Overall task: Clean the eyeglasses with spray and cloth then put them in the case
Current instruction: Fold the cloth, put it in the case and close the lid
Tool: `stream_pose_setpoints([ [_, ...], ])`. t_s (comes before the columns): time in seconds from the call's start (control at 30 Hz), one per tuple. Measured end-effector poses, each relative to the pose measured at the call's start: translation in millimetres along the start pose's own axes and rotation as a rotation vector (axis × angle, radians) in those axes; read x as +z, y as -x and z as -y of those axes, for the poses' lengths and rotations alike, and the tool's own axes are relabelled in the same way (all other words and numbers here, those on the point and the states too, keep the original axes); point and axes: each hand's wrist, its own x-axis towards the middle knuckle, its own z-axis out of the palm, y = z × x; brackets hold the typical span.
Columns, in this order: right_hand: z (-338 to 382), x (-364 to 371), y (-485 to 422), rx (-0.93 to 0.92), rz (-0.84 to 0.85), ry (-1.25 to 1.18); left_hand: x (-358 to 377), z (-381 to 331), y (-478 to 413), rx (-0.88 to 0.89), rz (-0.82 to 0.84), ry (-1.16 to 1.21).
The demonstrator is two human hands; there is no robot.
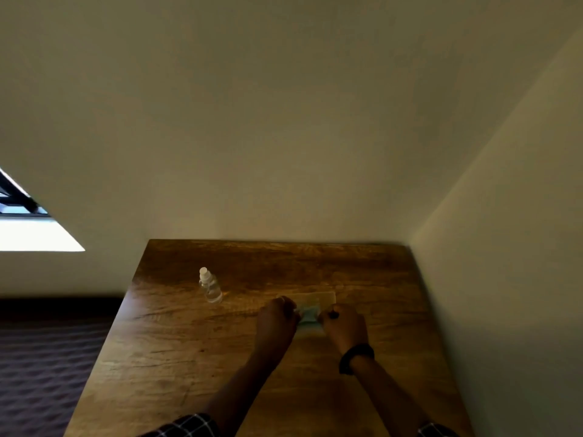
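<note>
Beige walls stand behind a brown wooden tabletop (176, 342) in the head view, with a bright window (34, 234) at 9 o'clock. The left hand (276, 315) and the right hand (344, 323) meet near the middle, and their fingers curl on a pale green cloth (310, 316) between them. A small dark piece shows at the right fingers; I cannot tell if it is the eyeglasses. The clear spray bottle (209, 287) stands upright at 10 o'clock from the hands, apart from them.
</note>
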Motion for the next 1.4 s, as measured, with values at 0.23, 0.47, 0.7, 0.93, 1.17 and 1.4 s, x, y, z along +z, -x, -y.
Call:
stream_pose_setpoints([
  [0.23,-11,12,11,0.009,-0.072,0.123,18,17,15,0.269,-0.031,-0.167],
  [0.47,-26,15,13,-0.043,-0.053,0.083,19,26,26,0.281,-0.009,-0.219],
  [0.7,-26,13,11,-0.051,-0.048,0.08,19,26,23,0.25,-0.016,-0.178],
  [0.93,-26,15,16,-0.066,-0.067,0.134,19,32,20,0.288,-0.038,-0.204],
  [1.17,-25,12,16,-0.066,-0.081,0.134,16,41,28,0.389,-0.02,-0.276],
  [1.4,-27,12,16,-0.081,-0.085,0.163,7,53,35,0.456,-0.034,-0.198],
])
